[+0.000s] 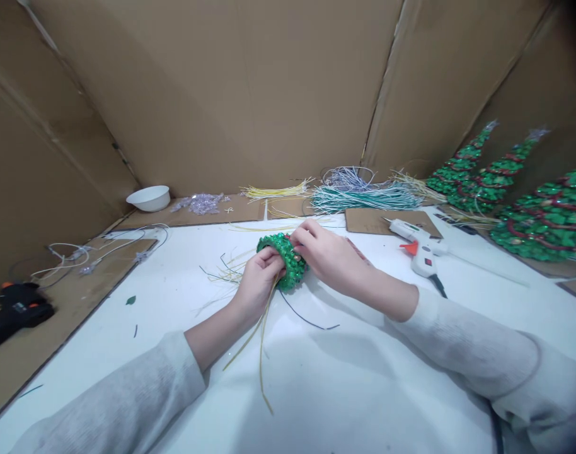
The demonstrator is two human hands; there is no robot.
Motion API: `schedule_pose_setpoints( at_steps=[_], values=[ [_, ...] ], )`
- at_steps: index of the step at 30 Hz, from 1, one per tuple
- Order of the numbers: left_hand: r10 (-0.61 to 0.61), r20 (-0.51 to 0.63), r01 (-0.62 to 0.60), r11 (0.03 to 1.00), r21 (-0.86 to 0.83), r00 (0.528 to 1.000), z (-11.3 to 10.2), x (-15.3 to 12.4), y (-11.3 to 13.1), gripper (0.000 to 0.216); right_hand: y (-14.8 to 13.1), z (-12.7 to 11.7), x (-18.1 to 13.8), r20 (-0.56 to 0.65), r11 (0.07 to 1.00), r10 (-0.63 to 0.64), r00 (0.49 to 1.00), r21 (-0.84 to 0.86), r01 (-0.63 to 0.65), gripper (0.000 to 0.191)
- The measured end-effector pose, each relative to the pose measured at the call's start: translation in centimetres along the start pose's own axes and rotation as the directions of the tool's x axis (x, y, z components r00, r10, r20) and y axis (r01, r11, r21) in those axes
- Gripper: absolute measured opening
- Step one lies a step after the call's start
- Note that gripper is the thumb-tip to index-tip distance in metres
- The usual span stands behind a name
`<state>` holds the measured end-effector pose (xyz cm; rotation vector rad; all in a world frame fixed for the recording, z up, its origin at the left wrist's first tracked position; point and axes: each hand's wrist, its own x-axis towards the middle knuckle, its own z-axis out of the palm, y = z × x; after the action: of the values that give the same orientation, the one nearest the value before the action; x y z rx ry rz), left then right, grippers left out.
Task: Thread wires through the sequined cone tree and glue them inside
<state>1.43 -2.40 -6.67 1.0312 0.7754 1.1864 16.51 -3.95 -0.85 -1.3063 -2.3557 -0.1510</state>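
Observation:
Between my two hands, above the white table, is a small green beaded Christmas tree (295,272) tipped on its side. Yellow wires (261,350) and dark wires trail out of its open base. My left hand (259,277) is closed at that base, its fingers partly inside and gripping the rim. My right hand (323,252) pinches at the tree's outer side, near some small red and gold bits. Whether those fingertips hold a separate small piece is hidden from me.
A white glue gun (418,249) lies on the right, its cord trailing forward. Behind it stand finished trees (500,170). Wire bundles (368,197), clear purplish pieces (200,203) and a white bowl (149,198) line the back. A black glue gun (18,312) rests at left.

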Motion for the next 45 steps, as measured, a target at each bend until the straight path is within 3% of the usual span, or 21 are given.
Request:
schedule_pose_setpoints(
  at_steps=[11, 24, 34, 45],
  values=[
    [-0.076, 0.033, 0.078, 0.996, -0.039, 0.997, 0.2, 0.1, 0.2, 0.021, -0.1, -0.1, 0.1, 0.029, 1.0, -0.002, 1.0, -0.026, 0.003, 0.017],
    [-0.055, 0.039, 0.056, 0.998, -0.034, 0.998, 0.0, 0.0, 0.0, 0.02, 0.1, 0.2, 0.0, -0.001, 0.998, -0.041, 0.999, -0.042, 0.041, 0.016],
    [-0.066, 0.0, 0.066, 0.997, -0.025, 0.998, 0.1, -0.2, 0.3, 0.025, 1.6, 0.5, 0.0, -0.049, 0.982, -0.122, 0.991, 0.139, 0.128, 0.02],
    [-0.068, 0.028, 0.068, 0.998, -0.004, 0.997, 0.3, -0.2, 0.6, 0.022, 0.9, 0.8, -0.3, -0.088, 0.991, -0.131, 0.987, -0.009, 0.131, 0.024]
  ],
)
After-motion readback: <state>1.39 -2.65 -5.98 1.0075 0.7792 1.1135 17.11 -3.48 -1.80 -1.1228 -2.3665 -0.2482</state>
